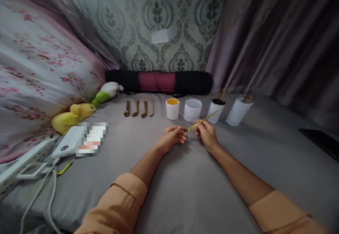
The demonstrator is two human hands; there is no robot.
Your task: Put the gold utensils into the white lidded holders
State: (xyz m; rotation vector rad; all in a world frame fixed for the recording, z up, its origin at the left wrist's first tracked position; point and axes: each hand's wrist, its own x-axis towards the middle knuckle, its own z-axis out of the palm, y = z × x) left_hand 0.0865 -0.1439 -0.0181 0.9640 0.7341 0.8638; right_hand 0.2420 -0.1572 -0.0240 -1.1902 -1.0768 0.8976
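My right hand [208, 135] grips a thin paintbrush [205, 119] with a golden handle, which slants up to the right. At the brush's lower left end, the thumb and fingers of my left hand [173, 137] pinch the dark bristles. Beyond my hands stand a white cup with yellow contents [172, 112] and a whitish cup [192, 113]. To their right are a white-wrapped jar with a dark rim [215, 113] and a white-wrapped clear-rimmed jar [237, 113], each with brush-like sticks in it.
Several brown-gold bent pieces [136, 109] lie in a row at the back left. A black and maroon roll [156, 81] lies against the wall. On the left are plush toys [75, 115], a white power bank [69, 142], a power strip [26, 165] and cables. A dark flat object [321, 142] lies right.
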